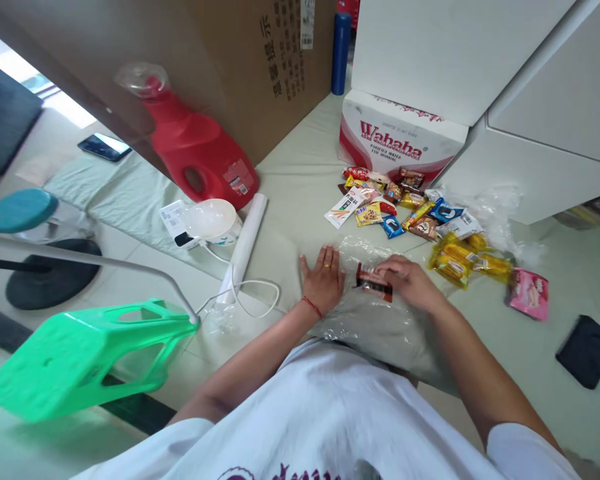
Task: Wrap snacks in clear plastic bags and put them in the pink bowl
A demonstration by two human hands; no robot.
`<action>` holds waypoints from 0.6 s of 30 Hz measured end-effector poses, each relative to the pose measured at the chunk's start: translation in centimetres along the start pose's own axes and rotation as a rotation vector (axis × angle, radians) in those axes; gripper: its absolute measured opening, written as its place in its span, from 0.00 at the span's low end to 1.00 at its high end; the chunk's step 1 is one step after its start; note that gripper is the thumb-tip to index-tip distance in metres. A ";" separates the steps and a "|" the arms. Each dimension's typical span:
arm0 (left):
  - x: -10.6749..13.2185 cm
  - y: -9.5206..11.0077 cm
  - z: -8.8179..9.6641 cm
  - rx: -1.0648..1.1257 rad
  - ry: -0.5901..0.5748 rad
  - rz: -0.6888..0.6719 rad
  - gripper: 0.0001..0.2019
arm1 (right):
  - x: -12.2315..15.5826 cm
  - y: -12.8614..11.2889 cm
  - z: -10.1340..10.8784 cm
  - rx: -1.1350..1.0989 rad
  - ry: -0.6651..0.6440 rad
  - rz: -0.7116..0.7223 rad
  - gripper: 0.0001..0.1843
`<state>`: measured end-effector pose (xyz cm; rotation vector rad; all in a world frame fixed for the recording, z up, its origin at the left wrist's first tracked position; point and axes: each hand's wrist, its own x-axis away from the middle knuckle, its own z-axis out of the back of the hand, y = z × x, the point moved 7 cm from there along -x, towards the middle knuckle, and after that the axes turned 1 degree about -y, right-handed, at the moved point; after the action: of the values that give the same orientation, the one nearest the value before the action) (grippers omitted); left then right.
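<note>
My left hand (323, 279) lies flat with fingers spread on the left edge of a clear plastic bag (375, 320) on the pale green mat. My right hand (407, 280) is closed on a small dark red snack packet (375, 281), holding it on top of the bag. Beyond the hands lies a heap of several wrapped snacks (395, 203). Yellow packets (460, 260) and a pink packet (529, 293) lie to the right.
A red detergent jug (195, 147) and a large cardboard box (260, 60) stand at the back left. A Wahaha carton (400, 137) sits behind the snacks. A white roll (243, 247), cable, white bowl (213, 220), green stool (90, 353) and black pouch (586, 350) are around.
</note>
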<state>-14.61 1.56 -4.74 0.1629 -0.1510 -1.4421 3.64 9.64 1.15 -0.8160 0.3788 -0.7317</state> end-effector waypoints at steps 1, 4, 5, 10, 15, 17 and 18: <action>0.0 0.0 0.0 -0.005 -0.001 0.001 0.30 | 0.6 -0.1 -1.3 0.069 -0.012 0.003 0.14; -0.1 0.0 -0.1 -0.015 -0.004 0.005 0.30 | 2.1 -0.1 -3.5 0.279 0.104 -0.014 0.15; -0.2 0.0 -0.1 -0.016 -0.004 0.007 0.30 | 2.5 -0.2 -3.9 0.315 0.142 -0.004 0.15; -1.5 -0.5 0.1 -0.019 -0.004 0.021 0.29 | 3.9 -0.8 -6.2 0.364 0.053 0.058 0.21; -2.5 -1.1 0.3 -0.019 -0.019 -0.014 0.29 | 2.9 -0.1 -4.1 0.217 -0.008 0.063 0.20; -2.4 -1.2 0.4 -0.024 -0.028 -0.028 0.30 | 0.9 1.0 -1.0 0.166 0.034 0.004 0.18; -2.4 -1.2 0.4 -0.028 -0.031 -0.031 0.31 | -0.5 1.9 1.0 0.185 0.092 -0.063 0.18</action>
<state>-16.18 3.76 -4.61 0.1201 -0.1543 -1.4776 4.66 11.39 0.34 -0.6232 0.3634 -0.8524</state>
